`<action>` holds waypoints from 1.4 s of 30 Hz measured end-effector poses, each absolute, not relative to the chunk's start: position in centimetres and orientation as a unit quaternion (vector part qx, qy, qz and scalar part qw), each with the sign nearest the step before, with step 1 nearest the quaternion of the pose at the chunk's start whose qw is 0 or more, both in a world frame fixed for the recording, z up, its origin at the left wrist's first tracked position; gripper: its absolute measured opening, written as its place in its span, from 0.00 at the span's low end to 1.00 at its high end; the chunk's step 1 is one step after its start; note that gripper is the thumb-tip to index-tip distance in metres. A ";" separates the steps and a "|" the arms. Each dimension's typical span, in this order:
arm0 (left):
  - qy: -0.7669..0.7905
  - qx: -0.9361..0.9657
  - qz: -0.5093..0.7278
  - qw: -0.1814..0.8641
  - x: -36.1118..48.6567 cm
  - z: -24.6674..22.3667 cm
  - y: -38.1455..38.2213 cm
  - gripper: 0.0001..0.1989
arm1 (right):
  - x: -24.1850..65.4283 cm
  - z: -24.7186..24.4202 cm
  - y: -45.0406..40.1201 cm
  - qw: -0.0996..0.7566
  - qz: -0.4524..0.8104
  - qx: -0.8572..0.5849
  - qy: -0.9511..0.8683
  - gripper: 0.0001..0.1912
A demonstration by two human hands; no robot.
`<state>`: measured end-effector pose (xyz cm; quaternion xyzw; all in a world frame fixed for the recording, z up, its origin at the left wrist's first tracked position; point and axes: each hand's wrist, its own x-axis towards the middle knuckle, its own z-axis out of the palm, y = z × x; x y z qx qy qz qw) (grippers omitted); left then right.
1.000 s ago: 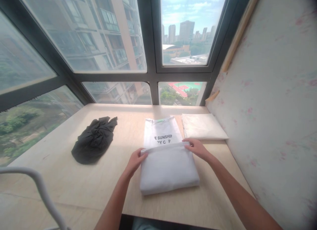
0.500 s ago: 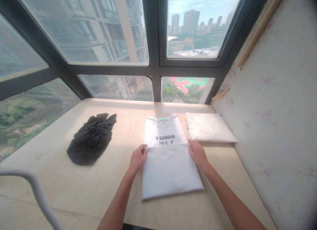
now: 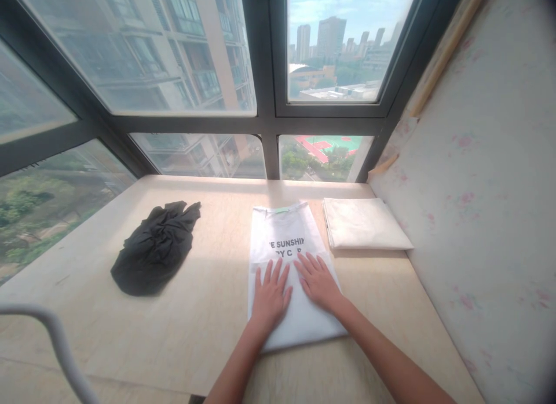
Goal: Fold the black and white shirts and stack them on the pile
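- My left hand (image 3: 271, 294) lies palm down on the white shirt (image 3: 299, 323), open wide, fingers spread and pointing toward the collar; it pinches nothing.
- My right hand (image 3: 319, 281) is just as open, palm down on the same cloth, fingers fanned up and inward to the edge of the lettering; it too only touches.
- The two hands sit near each other without touching, and their palms cover part of the shirt's middle.
- My forearms come in from the bottom of the view, the left slanting up and to the right, the right slanting up and to the left; both are cut off there.
- Under my hands the shirt lies flat on the pale tabletop (image 3: 208, 311), in the middle, collar at the far end with a green label (image 3: 282, 210). I can read "SUNSHIN" on it; the line below is broken up.
- Just beside it, to the right, is a folded white cloth (image 3: 365, 224), near the wall (image 3: 478, 160).
- Well apart on the left, a black cloth (image 3: 154, 250) lies crumpled, its shape hard to make out.
- A white curved tube (image 3: 56, 334) is cut off at the lower left; the window frame (image 3: 267, 126) rises behind the tabletop.
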<state>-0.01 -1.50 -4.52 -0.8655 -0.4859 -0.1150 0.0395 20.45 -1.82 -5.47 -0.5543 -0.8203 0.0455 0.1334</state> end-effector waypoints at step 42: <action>-0.299 -0.913 -0.215 0.173 -8.3 -3.7 -18.0 0.20 | 24.6 -2.7 -19.6 0.297 0.159 -0.441 -0.832 0.18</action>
